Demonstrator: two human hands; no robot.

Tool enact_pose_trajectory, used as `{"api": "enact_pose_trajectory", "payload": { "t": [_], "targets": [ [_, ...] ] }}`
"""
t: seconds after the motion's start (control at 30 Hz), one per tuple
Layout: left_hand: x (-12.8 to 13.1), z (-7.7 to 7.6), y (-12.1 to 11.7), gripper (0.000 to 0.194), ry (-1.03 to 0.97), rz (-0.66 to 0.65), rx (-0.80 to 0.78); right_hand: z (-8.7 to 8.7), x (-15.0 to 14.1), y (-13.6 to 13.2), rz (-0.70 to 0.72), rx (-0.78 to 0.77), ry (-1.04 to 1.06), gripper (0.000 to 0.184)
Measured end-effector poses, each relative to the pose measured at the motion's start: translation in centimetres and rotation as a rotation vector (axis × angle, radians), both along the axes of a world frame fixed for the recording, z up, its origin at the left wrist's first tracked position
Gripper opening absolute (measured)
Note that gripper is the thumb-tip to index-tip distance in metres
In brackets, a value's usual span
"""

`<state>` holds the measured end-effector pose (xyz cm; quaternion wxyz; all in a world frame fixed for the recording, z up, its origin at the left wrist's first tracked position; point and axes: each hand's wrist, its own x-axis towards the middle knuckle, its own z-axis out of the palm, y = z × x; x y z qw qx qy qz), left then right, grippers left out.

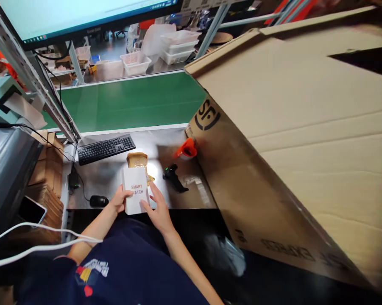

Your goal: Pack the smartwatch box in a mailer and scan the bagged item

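Only the head view here, so going off that: the white box (135, 186) is up in the person's hands at the near edge of the metal table (93, 180), its face with the "SMART WATCH" print turned up to the camera. Left hand (118, 199) is clamped on the left side, thumb across the front. Right hand (160, 213) is at the other side, thumb by the lower right edge and fingers spread — can't tell if it's really gripping or just steadying. A brown packet (137, 159) lies right behind the box, with the keyboard (106, 149) beyond to the left and a black scanner (174, 178) over to the right. Handling-wise, I'd guess it's light and fairly stiff card, maybe a bit slick if the finish is smooth, and whatever's inside could be fragile. Best hold imo is both long sides, around the middle — don't press the broad face with your thumbs, since thin card could dent, and the corners look easy to crush.
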<state>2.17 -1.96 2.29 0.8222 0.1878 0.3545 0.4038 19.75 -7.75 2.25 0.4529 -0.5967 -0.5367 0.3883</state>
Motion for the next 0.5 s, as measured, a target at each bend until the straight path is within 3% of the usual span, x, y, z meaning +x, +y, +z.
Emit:
{"api": "enact_pose_trajectory", "payload": {
  "t": [0.07, 0.13, 0.2, 0.3, 0.37, 0.43, 0.5],
  "targets": [
    [0.6, -1.8, -1.0, 0.053, 0.083, -0.079, 0.012, -1.6, 0.9, -0.6, -0.075, -0.246, 0.208, 0.096],
    [1.8, -3.7, -1.6, 0.049, 0.177, -0.131, 0.060, -2.8, 1.4, -1.8, -0.012, -0.430, 0.425, 0.090],
    [3.0, -5.4, -1.0, 0.053, 0.386, -0.117, 0.217, -3.6, 1.9, -3.4, -0.004, -0.532, 0.586, 0.078],
    [3.7, -7.1, 2.1, 0.054, 0.715, -0.013, 0.417, -4.5, 3.4, -6.3, -0.241, -0.620, 0.622, 0.073],
    [3.4, -7.9, 4.8, 0.066, 0.968, 0.006, 0.524, -5.2, 4.8, -8.1, -0.386, -0.646, 0.601, 0.069],
    [3.0, -8.7, 7.0, 0.075, 1.247, -0.067, 0.675, -5.8, 6.1, -9.4, -0.470, -0.647, 0.603, 0.068],
    [3.0, -9.4, 8.5, 0.082, 1.373, -0.184, 0.780, -6.3, 6.9, -10.0, -0.503, -0.633, 0.592, 0.070]
  ]
}}
